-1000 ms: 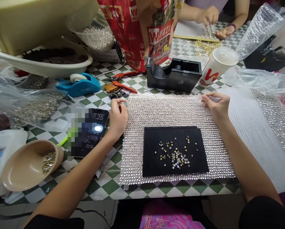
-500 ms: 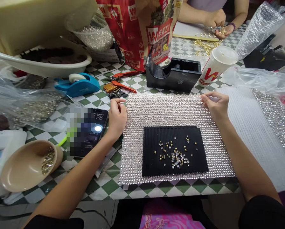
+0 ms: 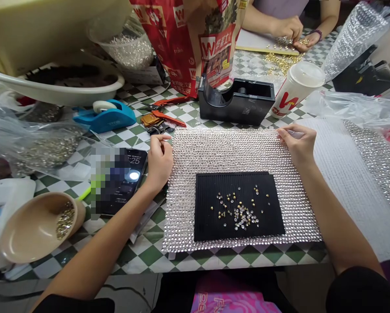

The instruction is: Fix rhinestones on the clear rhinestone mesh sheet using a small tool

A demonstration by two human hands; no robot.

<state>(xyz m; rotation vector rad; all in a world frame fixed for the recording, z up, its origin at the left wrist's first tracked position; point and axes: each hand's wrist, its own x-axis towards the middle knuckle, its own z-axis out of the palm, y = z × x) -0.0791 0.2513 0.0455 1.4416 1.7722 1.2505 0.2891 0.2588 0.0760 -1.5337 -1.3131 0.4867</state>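
Observation:
A sheet set with rows of clear rhinestones (image 3: pixel 227 150) lies flat in front of me. On its lower part rests a black ridged tray (image 3: pixel 211 187), with loose rhinestones (image 3: pixel 245 217) scattered over it, some showing gold backs. My left hand (image 3: pixel 159 163) is closed at the sheet's upper left edge, fingers curled; what they pinch is hidden. At the upper right corner my right hand (image 3: pixel 297 143) pinches with thumb and forefinger, and a bit of clear film (image 3: pixel 296 134) shows between the fingers.
Left of the sheet are a phone (image 3: pixel 125 182) and a beige bowl (image 3: pixel 35 228) holding rhinestones. Behind stand a blue tape dispenser (image 3: pixel 108 117), orange-handled pliers (image 3: pixel 169 117), a black tape dispenser (image 3: pixel 237 104) and a paper cup (image 3: pixel 299 89). Across the table, another person's hands (image 3: pixel 289 30) handle gold pieces.
My right hand has shifted very slightly right; my left hand stays almost in place. Across the table, the other person's raised hand has come down toward their palm.

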